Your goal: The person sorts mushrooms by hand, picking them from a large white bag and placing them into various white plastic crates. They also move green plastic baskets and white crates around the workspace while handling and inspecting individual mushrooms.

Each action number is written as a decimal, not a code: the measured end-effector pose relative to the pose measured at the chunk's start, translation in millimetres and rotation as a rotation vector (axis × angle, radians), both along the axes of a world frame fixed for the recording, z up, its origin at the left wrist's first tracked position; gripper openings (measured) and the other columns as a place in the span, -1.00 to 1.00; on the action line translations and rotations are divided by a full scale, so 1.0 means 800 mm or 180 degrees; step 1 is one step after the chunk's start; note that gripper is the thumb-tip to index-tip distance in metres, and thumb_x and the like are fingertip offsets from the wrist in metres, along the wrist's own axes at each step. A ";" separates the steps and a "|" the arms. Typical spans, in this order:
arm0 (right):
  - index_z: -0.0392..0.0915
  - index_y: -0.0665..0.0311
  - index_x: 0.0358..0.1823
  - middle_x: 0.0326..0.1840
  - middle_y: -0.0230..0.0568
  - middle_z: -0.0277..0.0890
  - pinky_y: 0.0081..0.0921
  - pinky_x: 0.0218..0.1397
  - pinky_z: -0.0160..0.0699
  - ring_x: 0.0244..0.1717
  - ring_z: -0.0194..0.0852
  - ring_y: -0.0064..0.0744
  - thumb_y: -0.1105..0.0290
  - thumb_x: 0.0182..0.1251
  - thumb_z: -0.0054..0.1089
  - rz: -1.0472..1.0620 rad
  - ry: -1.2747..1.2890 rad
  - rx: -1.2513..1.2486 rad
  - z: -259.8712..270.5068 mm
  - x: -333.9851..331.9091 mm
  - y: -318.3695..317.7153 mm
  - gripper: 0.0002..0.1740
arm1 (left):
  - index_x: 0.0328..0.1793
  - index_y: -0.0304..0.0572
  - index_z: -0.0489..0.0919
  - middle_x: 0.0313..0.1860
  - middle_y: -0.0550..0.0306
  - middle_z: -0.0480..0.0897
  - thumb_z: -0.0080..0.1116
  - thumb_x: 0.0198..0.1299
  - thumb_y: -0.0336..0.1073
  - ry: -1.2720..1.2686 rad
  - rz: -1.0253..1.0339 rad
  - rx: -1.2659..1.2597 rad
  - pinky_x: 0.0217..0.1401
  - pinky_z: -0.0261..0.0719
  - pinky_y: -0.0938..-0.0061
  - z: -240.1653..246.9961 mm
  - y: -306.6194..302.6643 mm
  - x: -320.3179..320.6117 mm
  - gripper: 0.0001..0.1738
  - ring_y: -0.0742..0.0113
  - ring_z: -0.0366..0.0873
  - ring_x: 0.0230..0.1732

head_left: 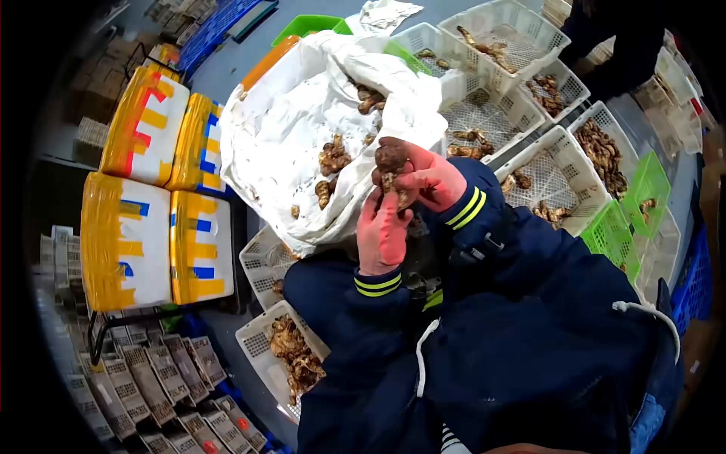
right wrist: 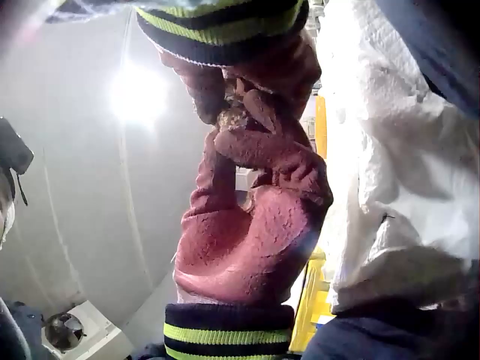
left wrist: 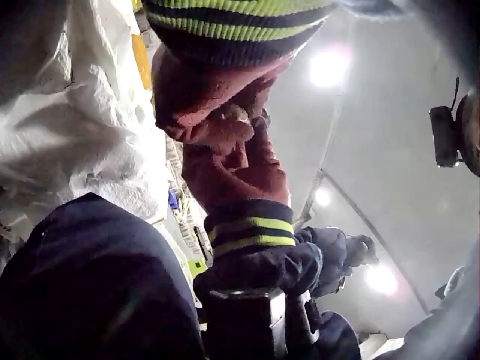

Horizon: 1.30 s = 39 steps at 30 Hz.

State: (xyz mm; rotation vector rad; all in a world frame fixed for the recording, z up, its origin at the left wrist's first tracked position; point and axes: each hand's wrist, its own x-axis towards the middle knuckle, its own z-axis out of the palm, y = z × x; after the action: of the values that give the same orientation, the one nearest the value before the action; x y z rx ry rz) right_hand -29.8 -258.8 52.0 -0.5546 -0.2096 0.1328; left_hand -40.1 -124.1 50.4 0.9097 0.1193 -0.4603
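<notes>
A brown mushroom with a round cap and pale stem is held between both pink-gloved hands at the near right edge of a white cloth-lined bin. My left hand pinches the stem's lower end from below. My right hand curls its fingers round the mushroom from the right. In the left wrist view the left glove meets the right glove, hiding most of the mushroom. The right wrist view has a bit of it between the fingertips. Several mushrooms lie on the cloth.
White baskets with sorted mushrooms spread to the right, beside green baskets. Another basket with mushrooms stands at lower left. Taped foam boxes are stacked on the left. A person in dark clothes stands at upper right.
</notes>
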 end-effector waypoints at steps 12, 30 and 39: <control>-0.05 0.24 0.32 -0.03 -0.02 0.38 -0.32 0.07 0.37 0.01 0.39 -0.20 0.49 0.13 0.10 0.0413 0.0096 -0.0304 0.004 -0.004 -0.003 -0.27 | 0.08 -0.08 0.40 -0.09 0.23 0.53 0.00 0.22 -0.16 0.0233 -0.0696 -0.0602 -0.33 0.34 0.61 -0.015 0.021 0.000 -0.67 0.39 0.47 -0.14; 0.00 0.30 0.30 0.01 -0.04 0.37 -0.35 0.11 0.35 0.02 0.39 -0.22 0.50 0.14 0.06 0.0148 0.0040 -0.0230 -0.012 -0.004 0.011 -0.32 | 0.12 -0.27 0.33 -0.04 0.15 0.49 0.14 0.09 -0.42 -0.0644 0.0332 0.0435 -0.14 0.44 0.55 -0.007 0.006 -0.012 -0.55 0.43 0.48 -0.11; -0.07 0.23 0.33 0.08 -0.05 0.30 -0.37 0.04 0.41 0.01 0.39 -0.23 0.49 0.16 0.06 0.0397 0.0039 -0.0190 0.007 -0.008 0.012 -0.28 | 0.06 -0.16 0.40 -0.15 0.19 0.56 -0.01 0.23 -0.19 0.0010 -0.0469 -0.0778 -0.34 0.43 0.61 -0.009 0.023 -0.002 -0.66 0.36 0.52 -0.23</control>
State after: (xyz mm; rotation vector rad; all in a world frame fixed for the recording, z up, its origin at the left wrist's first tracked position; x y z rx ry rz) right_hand -35.9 -248.8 57.4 -0.6002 -0.2289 0.2642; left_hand -41.9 -105.7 43.0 0.6801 -0.0020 -0.5993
